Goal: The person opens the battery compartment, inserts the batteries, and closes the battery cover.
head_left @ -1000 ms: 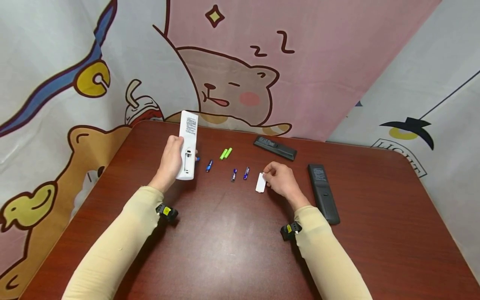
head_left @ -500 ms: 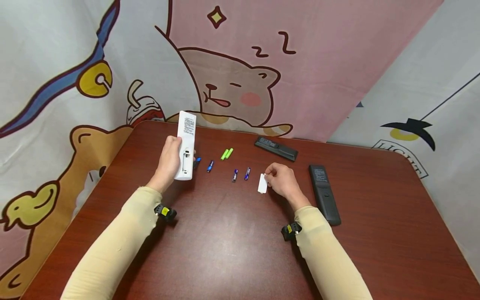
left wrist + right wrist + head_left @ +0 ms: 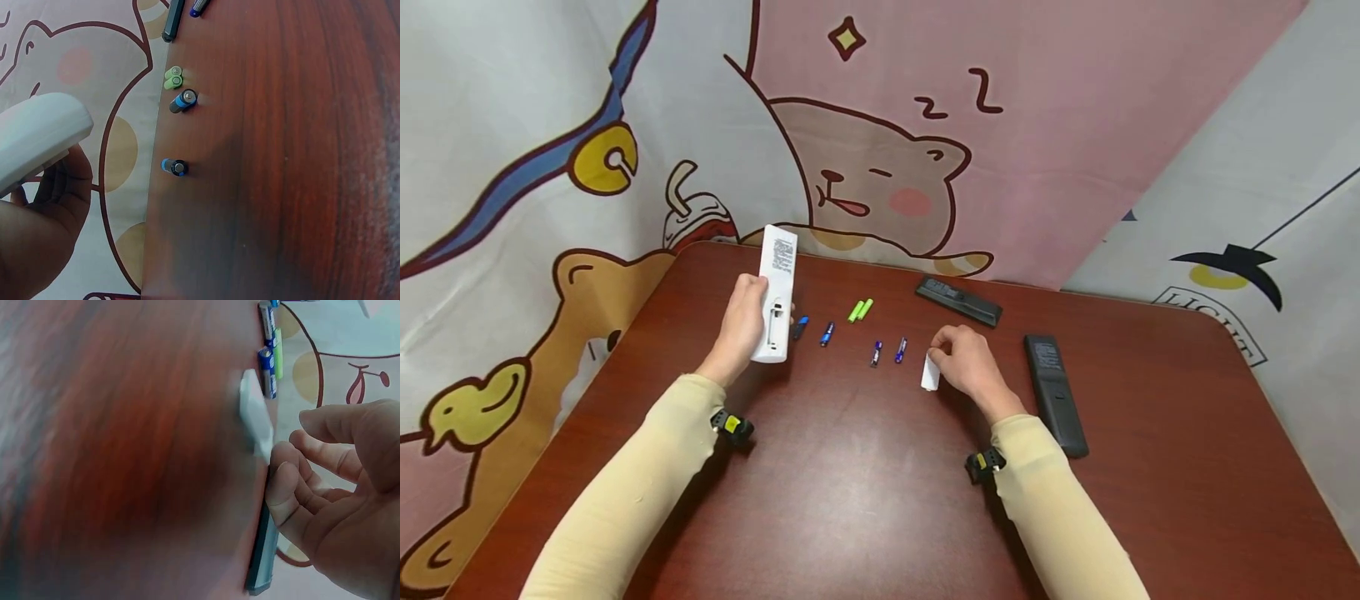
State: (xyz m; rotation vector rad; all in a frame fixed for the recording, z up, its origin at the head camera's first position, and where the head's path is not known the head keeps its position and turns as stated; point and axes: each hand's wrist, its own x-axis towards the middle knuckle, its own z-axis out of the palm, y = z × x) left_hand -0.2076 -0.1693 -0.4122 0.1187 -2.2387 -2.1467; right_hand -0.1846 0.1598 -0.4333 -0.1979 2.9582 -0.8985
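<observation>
My left hand (image 3: pixel 743 323) grips a white remote control (image 3: pixel 778 287), its back turned up and the battery compartment uncovered. The remote's end also shows in the left wrist view (image 3: pixel 37 137). My right hand (image 3: pixel 964 357) is at a small white battery cover (image 3: pixel 930 373) low over the tabletop, hiding its far end. Curled fingers (image 3: pixel 284 481) come right to the cover's edge in the right wrist view; I cannot tell whether they pinch it. Between the hands lie two blue-and-black batteries (image 3: pixel 827 334), two purple-blue batteries (image 3: pixel 901 350) and two green batteries (image 3: pixel 860 310).
One black remote (image 3: pixel 958 300) lies face down near the table's back edge. Another black remote (image 3: pixel 1056 396) rests to the right of my right forearm. Behind the reddish-brown table (image 3: pixel 850 483) hangs a cloth with cartoon prints (image 3: pixel 880 167).
The view has shifted slightly, moving everything on the table a little right. My right hand has edged left over the cover, hiding more of it. My left hand still holds the white remote.
</observation>
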